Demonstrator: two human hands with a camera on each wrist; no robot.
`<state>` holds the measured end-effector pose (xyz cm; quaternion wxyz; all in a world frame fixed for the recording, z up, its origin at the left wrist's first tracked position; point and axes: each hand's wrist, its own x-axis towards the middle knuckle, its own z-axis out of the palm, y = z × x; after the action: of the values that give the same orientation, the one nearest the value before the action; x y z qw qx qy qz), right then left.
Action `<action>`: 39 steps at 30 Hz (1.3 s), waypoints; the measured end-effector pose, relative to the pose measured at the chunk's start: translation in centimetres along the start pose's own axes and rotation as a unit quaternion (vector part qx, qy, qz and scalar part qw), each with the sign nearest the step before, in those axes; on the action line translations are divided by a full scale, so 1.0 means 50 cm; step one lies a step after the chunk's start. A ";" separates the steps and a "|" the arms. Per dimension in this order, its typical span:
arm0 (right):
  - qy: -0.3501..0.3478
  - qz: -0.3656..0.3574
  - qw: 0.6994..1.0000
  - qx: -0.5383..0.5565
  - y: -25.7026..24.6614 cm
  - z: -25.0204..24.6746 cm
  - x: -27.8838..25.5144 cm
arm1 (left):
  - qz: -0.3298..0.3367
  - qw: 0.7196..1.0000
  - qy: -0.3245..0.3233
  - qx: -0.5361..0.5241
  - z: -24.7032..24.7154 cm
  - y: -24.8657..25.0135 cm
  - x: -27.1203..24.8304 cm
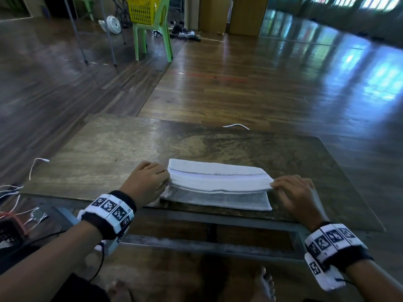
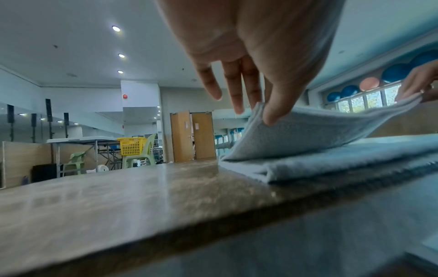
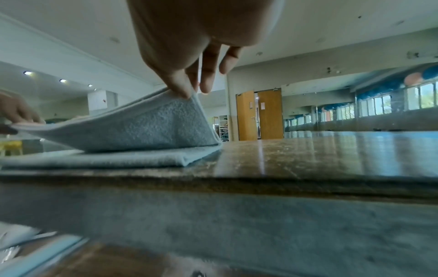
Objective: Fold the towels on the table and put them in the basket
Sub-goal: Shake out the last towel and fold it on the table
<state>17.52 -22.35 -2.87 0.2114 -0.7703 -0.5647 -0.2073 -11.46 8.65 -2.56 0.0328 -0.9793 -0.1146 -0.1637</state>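
Note:
A white towel (image 1: pixel 218 182) with a dark stitched stripe lies partly folded near the front edge of the wooden table (image 1: pixel 130 149). Its upper layer is lifted off the lower one. My left hand (image 1: pixel 148 182) pinches the lifted layer's left corner (image 2: pixel 260 114) between thumb and fingers. My right hand (image 1: pixel 294 192) pinches the right corner (image 3: pixel 189 95) the same way. The lower layer (image 3: pixel 118 159) lies flat on the table. Far off, the yellow basket (image 1: pixel 142 9) sits on a green chair (image 1: pixel 152 38).
White cables (image 1: pixel 36 166) trail off the table's left edge and another cable (image 1: pixel 236 126) shows at the far edge. A white fan (image 1: pixel 113 23) stands on the wooden floor near the chair. My bare feet (image 1: pixel 263 286) are under the table.

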 end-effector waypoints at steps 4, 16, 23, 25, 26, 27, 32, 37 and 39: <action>-0.068 -0.041 0.997 -0.020 -0.012 0.017 -0.042 | 0.012 1.000 -0.015 0.024 0.019 0.003 -0.039; -0.206 -0.030 0.978 -0.004 -0.011 0.018 -0.059 | -0.007 0.995 -0.098 -0.031 0.039 -0.012 -0.047; -0.229 -0.059 0.971 -0.038 -0.029 0.016 -0.064 | 0.038 0.992 -0.113 -0.044 0.039 -0.012 -0.065; -0.226 -0.057 0.972 -0.030 -0.033 0.015 -0.063 | 0.038 0.992 -0.109 -0.052 0.040 -0.009 -0.070; -0.226 -0.052 0.972 -0.022 -0.033 0.015 -0.064 | 0.034 0.991 -0.109 -0.063 0.040 -0.008 -0.073; -0.230 -0.045 0.972 -0.011 -0.034 0.013 -0.063 | 0.030 0.991 -0.109 -0.074 0.039 -0.008 -0.074; -0.225 -0.007 0.973 0.055 -0.037 -0.003 -0.042 | -0.006 0.987 -0.122 -0.106 0.015 -0.022 -0.068; -0.162 0.071 0.964 0.199 -0.038 -0.072 0.011 | -0.023 0.960 -0.049 -0.274 -0.063 -0.033 -0.051; -0.149 0.091 0.951 0.255 -0.043 -0.104 0.036 | -0.014 0.953 -0.017 -0.303 -0.098 -0.029 -0.045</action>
<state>15.53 -23.27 2.63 0.3324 -0.7611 -0.5512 0.0806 -15.42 9.08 1.37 -0.2695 -0.9442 -0.0744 -0.1742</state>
